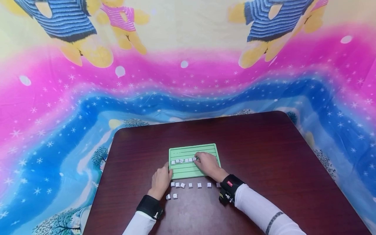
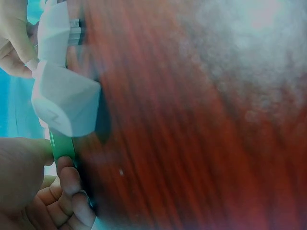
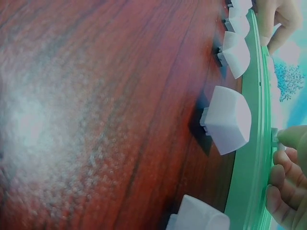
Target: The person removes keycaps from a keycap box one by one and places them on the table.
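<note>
A light green ridged tray (image 1: pixel 183 172) lies on the table, with a row of small white keycaps (image 1: pixel 181 161) across its middle. My left hand (image 1: pixel 160 179) grips the tray's left edge; the left wrist view shows thumb and fingers (image 2: pixel 70 179) on the green rim. Over the tray's right half, my right hand (image 1: pixel 208 164) pinches a keycap (image 1: pixel 194 159) at the right end of that row. In the right wrist view the thumb and fingertips (image 3: pixel 277 175) meet on this keycap, which they mostly cover.
Below the tray, a line of loose keycaps (image 1: pixel 190 185) runs along the dark wooden table (image 1: pixel 249 147), its right end partly hidden by the right wrist strap. Two more keycaps (image 1: pixel 175 196) lie nearer, at the left. A printed cloth (image 1: pixel 182 78) hangs behind the table.
</note>
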`<state>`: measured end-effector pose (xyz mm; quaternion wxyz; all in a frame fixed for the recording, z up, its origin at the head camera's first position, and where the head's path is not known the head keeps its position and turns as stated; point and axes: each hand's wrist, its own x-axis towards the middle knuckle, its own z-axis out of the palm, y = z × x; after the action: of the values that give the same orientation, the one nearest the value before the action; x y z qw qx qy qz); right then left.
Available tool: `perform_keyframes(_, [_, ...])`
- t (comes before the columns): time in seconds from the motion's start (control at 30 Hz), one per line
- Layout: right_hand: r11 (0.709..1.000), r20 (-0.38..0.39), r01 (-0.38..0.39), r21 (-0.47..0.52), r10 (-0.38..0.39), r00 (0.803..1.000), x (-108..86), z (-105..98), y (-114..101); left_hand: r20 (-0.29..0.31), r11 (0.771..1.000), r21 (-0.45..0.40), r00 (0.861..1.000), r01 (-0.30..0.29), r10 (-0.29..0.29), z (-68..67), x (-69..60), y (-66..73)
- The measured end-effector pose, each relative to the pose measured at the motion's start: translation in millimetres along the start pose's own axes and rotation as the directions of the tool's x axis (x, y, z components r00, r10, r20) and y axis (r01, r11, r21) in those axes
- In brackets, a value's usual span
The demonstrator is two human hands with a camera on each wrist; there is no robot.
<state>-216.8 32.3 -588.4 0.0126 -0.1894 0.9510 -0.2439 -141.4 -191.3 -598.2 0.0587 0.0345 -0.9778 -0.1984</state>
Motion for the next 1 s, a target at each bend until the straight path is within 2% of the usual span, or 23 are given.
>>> perform_keyframes(0.2, [1.000,-0.021,0.017,-0.003,-0.017,1.000,-1.6,-0.4,0.5,0.004,1.000,0.000,1.000,0.002,-0.002,1.2,0.4,0.2])
perform_keyframes(0.73, [0.993,-0.104,0.119,-0.017,-0.120,0.987,-15.5,-14.0,-12.5,0.021,1.000,-0.004,1.000,0.023,-0.023,0.7,1.2,0.1])
perform_keyframes(1.0, [0.991,-0.102,0.133,-0.023,-0.135,0.986,-22.9,-19.4,-20.9,0.016,1.000,-0.007,1.000,0.019,-0.019,1.3,1.4,-0.2])
